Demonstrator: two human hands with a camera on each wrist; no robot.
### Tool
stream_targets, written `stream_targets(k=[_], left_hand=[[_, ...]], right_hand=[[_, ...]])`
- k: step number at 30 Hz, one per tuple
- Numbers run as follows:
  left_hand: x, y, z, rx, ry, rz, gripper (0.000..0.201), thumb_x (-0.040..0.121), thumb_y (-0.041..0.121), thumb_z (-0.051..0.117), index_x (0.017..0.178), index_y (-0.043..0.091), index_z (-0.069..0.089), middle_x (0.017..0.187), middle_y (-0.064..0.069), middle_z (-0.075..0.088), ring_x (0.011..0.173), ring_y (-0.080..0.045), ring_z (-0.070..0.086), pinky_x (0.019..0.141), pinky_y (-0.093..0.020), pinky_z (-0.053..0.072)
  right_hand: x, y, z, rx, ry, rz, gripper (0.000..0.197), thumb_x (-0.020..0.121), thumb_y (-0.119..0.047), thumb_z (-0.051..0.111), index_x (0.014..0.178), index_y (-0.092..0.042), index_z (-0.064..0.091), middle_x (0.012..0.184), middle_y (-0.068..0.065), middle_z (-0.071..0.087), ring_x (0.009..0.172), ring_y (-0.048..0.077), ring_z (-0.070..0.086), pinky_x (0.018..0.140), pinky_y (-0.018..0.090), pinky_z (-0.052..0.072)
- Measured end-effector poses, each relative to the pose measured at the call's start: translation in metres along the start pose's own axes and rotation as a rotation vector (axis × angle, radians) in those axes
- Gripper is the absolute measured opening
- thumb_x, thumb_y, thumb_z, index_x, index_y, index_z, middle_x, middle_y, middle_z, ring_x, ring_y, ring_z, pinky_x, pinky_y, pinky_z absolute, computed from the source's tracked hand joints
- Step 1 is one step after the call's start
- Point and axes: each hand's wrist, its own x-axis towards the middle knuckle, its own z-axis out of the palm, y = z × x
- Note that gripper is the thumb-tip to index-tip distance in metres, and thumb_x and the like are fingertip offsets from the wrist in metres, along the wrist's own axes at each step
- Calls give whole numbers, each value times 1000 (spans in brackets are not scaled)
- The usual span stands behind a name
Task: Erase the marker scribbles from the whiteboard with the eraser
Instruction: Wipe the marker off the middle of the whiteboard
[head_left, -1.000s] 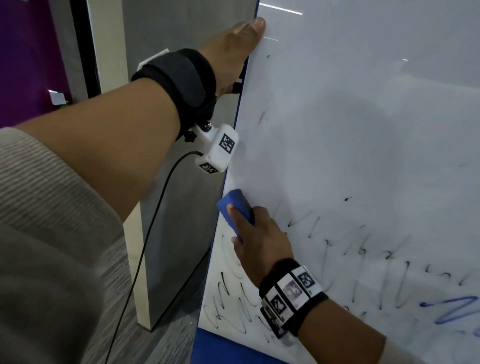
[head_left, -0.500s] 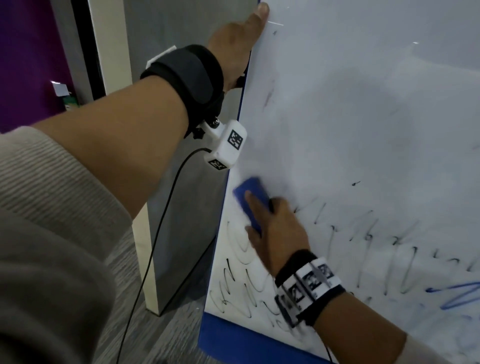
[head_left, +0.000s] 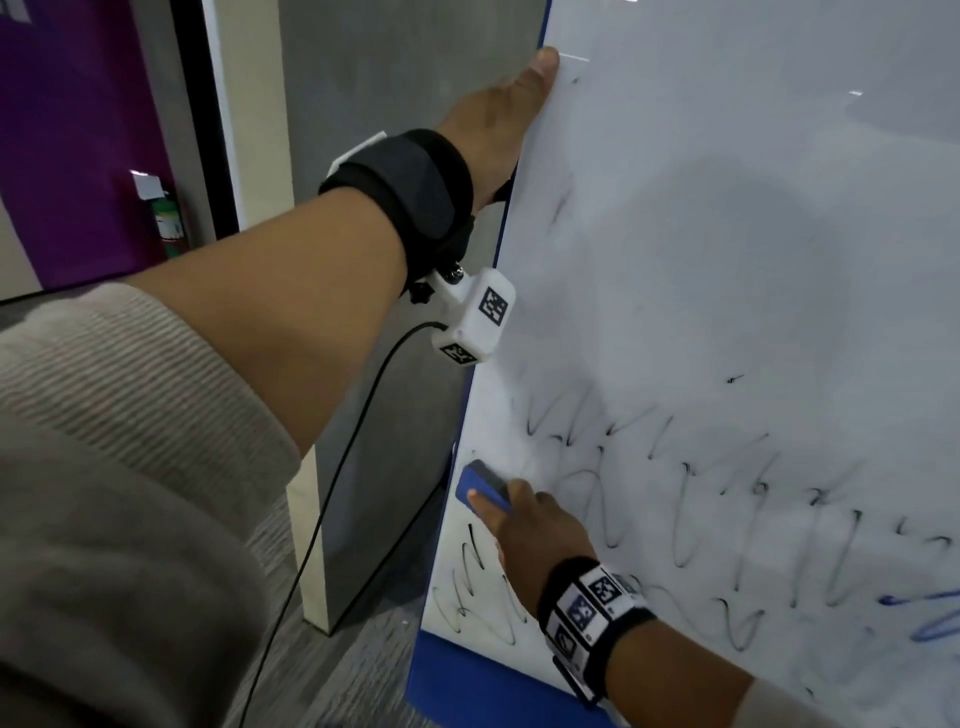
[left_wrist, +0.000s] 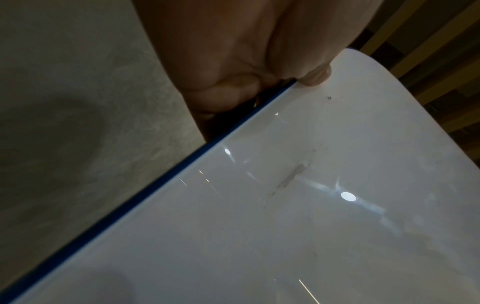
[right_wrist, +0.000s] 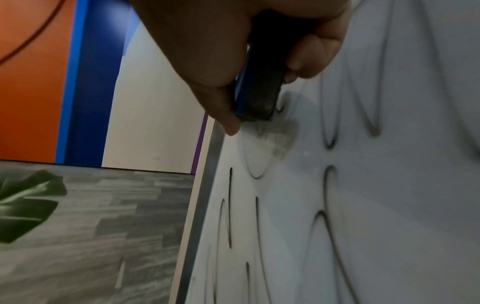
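your right hand (head_left: 540, 540) grips eraser (head_left: 485, 488) | left hand (head_left: 498, 119) holds whiteboard (head_left: 727, 234) edge | wiping lower-left scribbles (head_left: 675, 499) | next: sweep right

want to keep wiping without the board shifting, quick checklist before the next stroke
1. Right hand grip on eraser: ok, fingers wrap it.
2. Felt on the board: ok, the right wrist view shows the eraser against it.
3. Left hand steadying the board edge: ok, thumb in front, fingers behind.
4. Black scribbles left below and to the right: not ok.
5. Blue mark at right: not ok.
6. Felt clean: cannot tell.
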Motion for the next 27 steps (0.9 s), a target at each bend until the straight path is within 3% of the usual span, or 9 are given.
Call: stream_targets(k=[3, 6, 8, 11, 16, 21, 24, 27], left_hand=[[0, -2, 0, -2, -4, 9, 57, 104, 60, 41, 126, 14, 66, 123, -11, 74, 111, -30, 72, 98, -49, 59], [2, -3, 1, -5, -28, 15, 58, 102, 61, 40, 128, 16, 64, 123, -7, 74, 110, -25, 73, 98, -46, 59], [2, -1, 1, 15, 0, 19, 52, 104, 59, 40, 126, 18, 64, 123, -3, 73, 112, -21, 72, 102, -44, 56], [2, -2, 0, 48, -10, 34, 62, 97, 65, 39, 135, 20, 60, 127, 0, 72, 115, -18, 69, 105, -43, 54], [-3, -2, 1, 46, 0, 47, 61, 99, 64, 40, 136, 22, 61, 126, 3, 73, 115, -16, 70, 105, -43, 54], [-4, 0, 0, 106, 16, 49, 85, 80, 80, 42, 142, 24, 58, 134, 5, 69, 125, -17, 64, 112, -44, 47], [-4, 1, 0, 90, 25, 46, 85, 81, 78, 43, 144, 22, 57, 135, 4, 68, 126, -17, 63, 114, -44, 46], [-1, -4, 0, 79, 53, 12, 101, 67, 87, 48, 144, 23, 58, 137, 4, 67, 128, -18, 62, 114, -45, 45]], right_hand=[[3, -1, -6, 23, 79, 19, 66, 93, -22, 49, 147, -36, 14, 131, 7, 31, 103, 28, 48, 83, 42, 51], [11, 2, -16, 3, 195, 15, 68, 91, -25, 52, 146, -36, 13, 125, 5, 34, 98, 26, 49, 80, 41, 53], [6, 6, -9, -5, 140, 8, 68, 92, -23, 52, 146, -36, 13, 128, 7, 33, 98, 28, 49, 78, 42, 53], [-2, 6, 2, 3, 27, 17, 69, 91, -16, 53, 146, -35, 16, 131, 9, 33, 100, 29, 49, 79, 42, 52], [10, 2, -10, 1, 167, 4, 70, 91, -23, 54, 143, -38, 10, 127, 7, 31, 99, 28, 48, 78, 42, 52], [-4, 8, -15, 3, 100, 4, 63, 92, -19, 51, 143, -38, 21, 126, 7, 38, 97, 29, 51, 79, 40, 52], [-2, 13, -57, 61, 378, 10, 58, 88, -27, 56, 140, -40, 35, 115, 8, 47, 89, 31, 56, 73, 40, 52], [-1, 24, -91, 112, 568, 42, 61, 92, -40, 53, 147, -41, 25, 109, 3, 41, 81, 20, 48, 69, 34, 51]])
